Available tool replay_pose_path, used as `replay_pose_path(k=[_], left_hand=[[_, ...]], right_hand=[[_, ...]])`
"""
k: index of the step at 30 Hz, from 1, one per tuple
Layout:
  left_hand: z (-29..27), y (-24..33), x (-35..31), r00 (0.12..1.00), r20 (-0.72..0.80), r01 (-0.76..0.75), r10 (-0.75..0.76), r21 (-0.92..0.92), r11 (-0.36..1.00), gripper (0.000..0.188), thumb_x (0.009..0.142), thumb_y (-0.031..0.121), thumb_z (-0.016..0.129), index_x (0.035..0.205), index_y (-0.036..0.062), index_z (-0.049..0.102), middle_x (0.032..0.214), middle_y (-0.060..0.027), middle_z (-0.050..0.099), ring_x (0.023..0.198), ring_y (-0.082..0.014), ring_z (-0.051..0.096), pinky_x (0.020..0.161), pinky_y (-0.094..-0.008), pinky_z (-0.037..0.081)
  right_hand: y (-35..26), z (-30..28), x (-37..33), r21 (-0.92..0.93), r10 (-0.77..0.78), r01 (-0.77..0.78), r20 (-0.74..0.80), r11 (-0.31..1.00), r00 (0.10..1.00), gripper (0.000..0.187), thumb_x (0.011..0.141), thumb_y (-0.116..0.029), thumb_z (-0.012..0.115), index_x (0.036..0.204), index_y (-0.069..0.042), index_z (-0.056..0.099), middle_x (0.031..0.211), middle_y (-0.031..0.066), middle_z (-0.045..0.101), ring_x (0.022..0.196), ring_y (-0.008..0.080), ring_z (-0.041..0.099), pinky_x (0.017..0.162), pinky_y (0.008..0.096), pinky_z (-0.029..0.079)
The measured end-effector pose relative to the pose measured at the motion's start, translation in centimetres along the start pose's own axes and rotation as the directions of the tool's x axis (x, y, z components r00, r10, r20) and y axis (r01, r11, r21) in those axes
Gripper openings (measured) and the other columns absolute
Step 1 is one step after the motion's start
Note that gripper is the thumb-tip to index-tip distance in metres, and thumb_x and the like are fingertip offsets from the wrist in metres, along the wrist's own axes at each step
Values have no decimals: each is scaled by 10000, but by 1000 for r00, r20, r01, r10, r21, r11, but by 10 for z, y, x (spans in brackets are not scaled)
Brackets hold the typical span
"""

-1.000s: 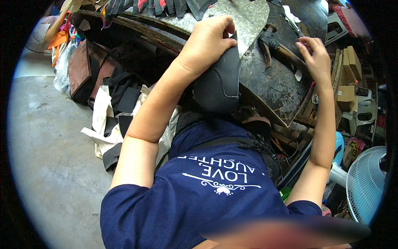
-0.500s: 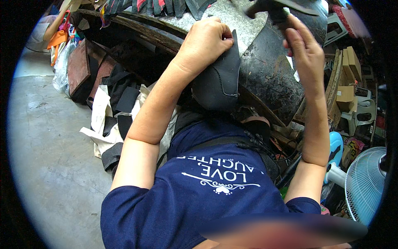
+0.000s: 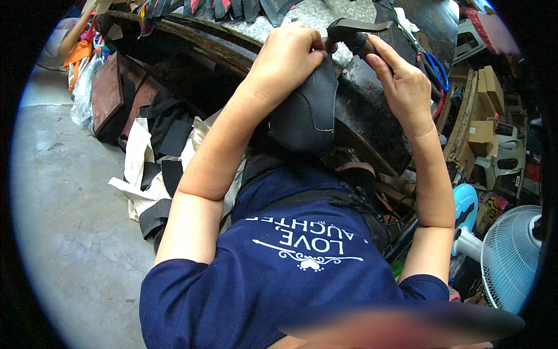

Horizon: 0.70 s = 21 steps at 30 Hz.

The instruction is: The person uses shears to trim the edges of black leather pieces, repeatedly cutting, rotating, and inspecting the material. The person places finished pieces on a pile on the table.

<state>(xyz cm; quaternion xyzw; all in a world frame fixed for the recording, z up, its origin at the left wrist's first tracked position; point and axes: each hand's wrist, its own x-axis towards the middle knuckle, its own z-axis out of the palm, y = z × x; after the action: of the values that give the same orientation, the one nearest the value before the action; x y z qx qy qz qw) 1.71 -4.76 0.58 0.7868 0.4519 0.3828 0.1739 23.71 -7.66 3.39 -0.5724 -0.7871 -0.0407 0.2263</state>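
My left hand (image 3: 286,57) is closed on the upper edge of a black leather shoe upper (image 3: 305,110), pinching it between thumb and fingers. The stitched, rounded end of the upper hangs over the near edge of the workbench (image 3: 372,131). My right hand (image 3: 405,87) grips a hammer (image 3: 352,32) by its handle. The hammer's face is down beside my left thumb and fingertips, at the top edge of the leather; whether it touches cannot be told. A pale speckled stone slab (image 3: 349,11) lies behind them on the bench.
Black and red strips (image 3: 226,9) lie along the far bench edge. Blue-handled scissors (image 3: 437,71) rest at the right. Fabric scraps (image 3: 152,189) and brown boards (image 3: 110,96) are at the left. A fan (image 3: 511,256), cardboard boxes (image 3: 482,132) and plastic stools (image 3: 501,161) stand at the right.
My right hand has brought the hammer down and to the left, close to my left fingers. The scissors behind it now show. My left hand keeps its hold on the shoe upper.
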Motion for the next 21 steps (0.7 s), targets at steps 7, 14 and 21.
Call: replay_pose_path(k=[7,14,21], left_hand=[[-18,12,-47,938,94,347,-334,-242,906,384,837,144,705,1172,11,571,815,-60,601,716,-113,567,670,-258,481],[-9,-8,-40,958,95,285,-272,-442,850,265,812,108,649,1038,-23,691,919,-159,714,836,-194,687,799,-299,524],[-15,-5,-36,944,167,327,-284,-368,870,261,861,75,628,1089,-41,676,956,-96,704,851,-116,636,812,-235,497]], right_hand=[[7,4,-1,13,-107,108,-89,994,990,334,933,-443,551,1227,-306,628,860,117,696,748,308,683,597,395,534],[14,-25,11,179,22,-5,-94,984,995,325,902,-450,610,1196,-320,660,866,124,700,779,290,690,659,338,518],[23,-25,2,608,68,5,-97,794,993,341,955,-241,617,1284,-149,620,1011,14,696,767,34,602,652,184,503]])
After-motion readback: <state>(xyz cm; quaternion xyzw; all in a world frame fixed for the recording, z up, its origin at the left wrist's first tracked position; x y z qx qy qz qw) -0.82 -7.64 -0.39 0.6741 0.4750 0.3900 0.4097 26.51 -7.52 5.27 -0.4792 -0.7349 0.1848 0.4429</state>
